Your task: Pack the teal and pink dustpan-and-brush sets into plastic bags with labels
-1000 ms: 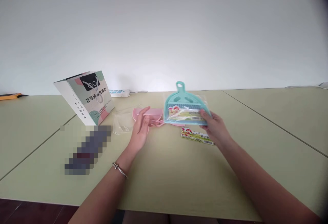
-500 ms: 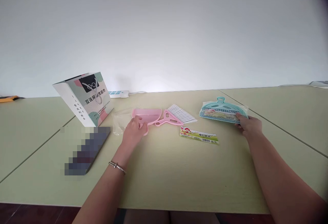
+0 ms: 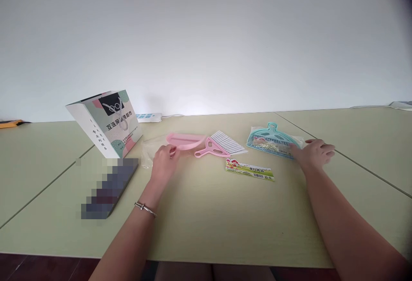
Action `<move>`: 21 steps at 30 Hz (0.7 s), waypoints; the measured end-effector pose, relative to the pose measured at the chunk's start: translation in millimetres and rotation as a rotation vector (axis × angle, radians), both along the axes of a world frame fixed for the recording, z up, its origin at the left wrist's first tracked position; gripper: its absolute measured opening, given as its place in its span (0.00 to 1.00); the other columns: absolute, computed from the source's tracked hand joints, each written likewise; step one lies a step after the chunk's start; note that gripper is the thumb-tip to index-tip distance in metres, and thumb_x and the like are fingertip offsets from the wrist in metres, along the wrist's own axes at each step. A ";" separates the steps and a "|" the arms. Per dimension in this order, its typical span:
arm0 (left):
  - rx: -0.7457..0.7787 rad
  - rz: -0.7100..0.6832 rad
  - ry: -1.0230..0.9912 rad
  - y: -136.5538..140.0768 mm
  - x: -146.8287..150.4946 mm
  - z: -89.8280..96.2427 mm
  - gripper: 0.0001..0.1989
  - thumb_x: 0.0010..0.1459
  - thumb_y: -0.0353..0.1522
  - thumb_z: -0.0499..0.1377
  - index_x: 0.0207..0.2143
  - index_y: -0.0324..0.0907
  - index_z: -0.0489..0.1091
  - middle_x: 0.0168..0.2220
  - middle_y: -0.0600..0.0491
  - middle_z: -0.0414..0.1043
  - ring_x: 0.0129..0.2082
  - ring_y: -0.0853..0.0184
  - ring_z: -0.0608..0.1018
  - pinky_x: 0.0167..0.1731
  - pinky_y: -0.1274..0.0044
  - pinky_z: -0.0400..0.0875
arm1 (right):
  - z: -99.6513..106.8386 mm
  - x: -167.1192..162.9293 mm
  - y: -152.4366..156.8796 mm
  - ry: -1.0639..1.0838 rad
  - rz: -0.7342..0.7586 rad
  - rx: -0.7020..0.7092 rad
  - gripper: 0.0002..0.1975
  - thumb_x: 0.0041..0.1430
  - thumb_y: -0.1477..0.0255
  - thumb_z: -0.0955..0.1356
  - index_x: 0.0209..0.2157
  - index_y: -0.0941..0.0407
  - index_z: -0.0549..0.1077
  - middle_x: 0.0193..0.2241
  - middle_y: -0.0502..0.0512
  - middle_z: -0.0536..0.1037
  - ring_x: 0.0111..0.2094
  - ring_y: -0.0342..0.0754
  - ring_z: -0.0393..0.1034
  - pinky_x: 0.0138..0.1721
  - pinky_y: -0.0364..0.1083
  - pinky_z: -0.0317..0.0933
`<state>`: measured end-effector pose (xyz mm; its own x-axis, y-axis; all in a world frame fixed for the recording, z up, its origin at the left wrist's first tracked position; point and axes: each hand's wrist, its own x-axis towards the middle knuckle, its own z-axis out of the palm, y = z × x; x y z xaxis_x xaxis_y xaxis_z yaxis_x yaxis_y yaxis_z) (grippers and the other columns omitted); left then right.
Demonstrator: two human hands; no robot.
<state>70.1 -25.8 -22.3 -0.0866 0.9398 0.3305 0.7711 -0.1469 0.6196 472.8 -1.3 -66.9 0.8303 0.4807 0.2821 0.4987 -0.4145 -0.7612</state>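
The fingers of my left hand (image 3: 165, 161) are closed on the handle of a pink dustpan (image 3: 186, 140), which is tipped up from the table. Just right of it lies a pink hand brush (image 3: 219, 147) with white bristles fanned to the back right. My right hand (image 3: 315, 154) is open, its fingers apart and its thumb at the right end of a teal dustpan and brush set (image 3: 272, 141) in a clear bag. In front of the pink brush rests a printed cardboard label (image 3: 250, 170). A clear plastic bag (image 3: 148, 150) lies behind and left of my left hand.
A paper gift bag (image 3: 119, 122) with a rope handle stands at the left, tilted. Before it lies a dark flat item (image 3: 112, 188), blurred out. A white power strip (image 3: 151, 118) is by the wall. Seams cross the table (image 3: 219, 225).
My left hand has tilted the pink dustpan so its underside shows. My right hand has loosened its fingers from the teal set, which now sits slightly further left and flatter on the table.
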 end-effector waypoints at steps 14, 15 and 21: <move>-0.108 -0.755 -0.326 -22.5 -1.9 32.3 0.07 0.56 0.33 0.57 0.36 0.45 0.74 0.44 0.47 0.69 0.39 0.66 0.74 0.38 0.74 0.69 | 46.8 -97.9 -25.1 0.664 1.166 0.320 0.23 0.53 0.52 0.64 0.39 0.57 0.72 0.21 0.50 0.72 0.19 0.41 0.60 0.21 0.42 0.55; -0.155 -0.787 -0.341 -23.3 -2.3 32.8 0.07 0.56 0.33 0.57 0.37 0.44 0.73 0.44 0.47 0.69 0.39 0.66 0.74 0.39 0.73 0.69 | 46.3 -104.9 -27.8 0.699 1.220 0.222 0.23 0.50 0.52 0.66 0.39 0.56 0.72 0.20 0.48 0.71 0.18 0.40 0.59 0.19 0.40 0.53; -0.063 -0.584 -0.787 -19.8 1.8 31.8 0.29 0.51 0.34 0.62 0.54 0.52 0.57 0.51 0.51 0.65 0.42 0.67 0.75 0.47 0.70 0.67 | 47.8 -153.8 -46.4 0.942 1.093 0.354 0.20 0.41 0.60 0.74 0.34 0.54 0.69 0.18 0.41 0.67 0.14 0.36 0.56 0.12 0.37 0.47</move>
<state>71.9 -45.7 9.5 0.2235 0.9189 0.3250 -0.0485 -0.3226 0.9453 319.0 -47.7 -19.1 0.0511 0.9945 0.0915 -0.2884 0.1024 -0.9520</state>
